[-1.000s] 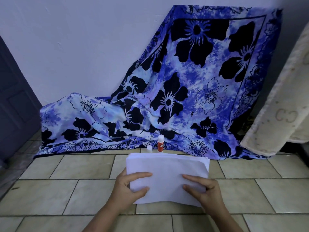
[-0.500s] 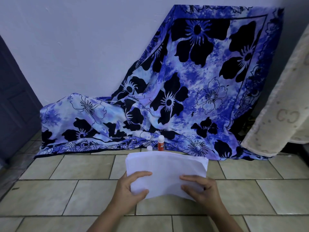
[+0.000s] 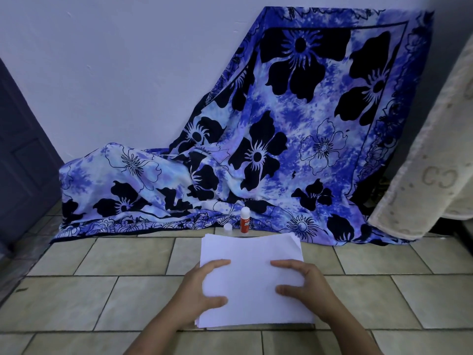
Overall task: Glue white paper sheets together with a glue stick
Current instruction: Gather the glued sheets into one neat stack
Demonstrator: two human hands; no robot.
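Note:
A stack of white paper sheets [image 3: 252,260] lies on the tiled floor in front of me, its far corners slightly fanned. My left hand [image 3: 202,290] grips its left edge with fingers and thumb on top. My right hand [image 3: 305,288] grips the right edge the same way. Just beyond the stack stands an upright glue stick [image 3: 245,220] with a red label and a white tip. Its small white cap [image 3: 227,228] sits on the floor to its left.
A blue floral cloth [image 3: 281,139] drapes from the wall onto the floor behind the glue stick. A cream patterned rug [image 3: 435,160] hangs at the right. A dark door [image 3: 23,160] stands at the left. Beige floor tiles [image 3: 115,257] surround the stack.
The stack was tipped up slightly in my hands half a second ago. It now lies flatter and a little nearer to me, with both hands still on its sides.

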